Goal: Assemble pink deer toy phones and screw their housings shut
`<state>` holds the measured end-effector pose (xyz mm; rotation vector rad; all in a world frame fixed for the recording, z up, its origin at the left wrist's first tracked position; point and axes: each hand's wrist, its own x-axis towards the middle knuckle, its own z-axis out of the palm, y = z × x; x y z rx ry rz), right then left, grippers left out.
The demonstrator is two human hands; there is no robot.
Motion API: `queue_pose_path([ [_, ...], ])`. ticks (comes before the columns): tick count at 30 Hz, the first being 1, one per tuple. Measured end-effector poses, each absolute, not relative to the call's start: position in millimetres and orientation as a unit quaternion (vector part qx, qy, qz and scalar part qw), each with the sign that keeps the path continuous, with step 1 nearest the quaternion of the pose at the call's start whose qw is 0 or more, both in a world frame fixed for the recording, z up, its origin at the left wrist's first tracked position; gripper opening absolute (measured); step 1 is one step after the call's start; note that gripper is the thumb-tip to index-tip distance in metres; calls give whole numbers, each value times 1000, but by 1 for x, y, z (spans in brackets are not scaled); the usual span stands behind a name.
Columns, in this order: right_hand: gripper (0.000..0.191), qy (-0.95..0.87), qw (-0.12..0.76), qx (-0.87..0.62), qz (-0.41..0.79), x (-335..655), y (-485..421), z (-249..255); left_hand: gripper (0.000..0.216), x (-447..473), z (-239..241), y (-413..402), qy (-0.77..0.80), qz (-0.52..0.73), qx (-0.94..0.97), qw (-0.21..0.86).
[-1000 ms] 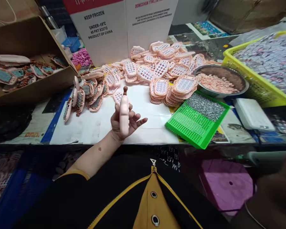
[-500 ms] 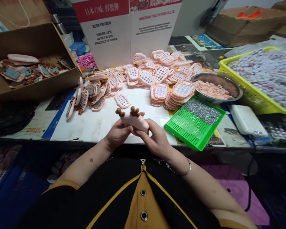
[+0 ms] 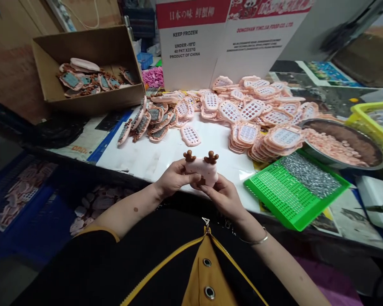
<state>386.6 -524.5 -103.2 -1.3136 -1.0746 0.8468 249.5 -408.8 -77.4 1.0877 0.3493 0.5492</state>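
Between my two hands is a pink plastic toy casing (image 3: 201, 166) with two brown antlers pointing away from me. My left hand (image 3: 175, 177) is closed on its left end, thumb across the near face. On its right end my right hand (image 3: 225, 193) is closed too, with the thumb near the lower edge. The casing's underside is hidden by my fingers. Just beyond it, a single pink shell with button holes (image 3: 190, 135) lies flat on the white work surface (image 3: 140, 159). Antlered casings with grey-green boards showing (image 3: 158, 119) lean together at the left.
Pink shells (image 3: 253, 109) are heaped and stacked at the back. A green tray (image 3: 274, 191) of small metal screws and a metal bowl (image 3: 378, 159) of pink pieces stand right, near a yellow basket (image 3: 370, 112). At left is a cardboard box (image 3: 92, 100) with more casings.
My view has swung to the left, so the things on the table appear farther right. The casing in my hands has turned, its antlers now side by side and more level.
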Motion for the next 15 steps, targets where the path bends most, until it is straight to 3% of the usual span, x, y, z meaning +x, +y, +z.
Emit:
queue_pose_path([
  [4, 37, -500, 557, -547, 375, 383, -520, -106, 47, 237, -74, -407, 153, 236, 550, 787],
  [9, 64, -535, 511, -526, 419, 383, -512, -110, 45, 147, -53, -373, 297, 249, 605, 696],
  [12, 53, -514, 468, -592, 407, 388, -511, -117, 50, 55, -38, -349, 432, 120, 662, 600],
  [15, 48, -504, 433, -640, 386, 389, -509, -126, 55, -10, -42, -337, 555, 198, 666, 457],
])
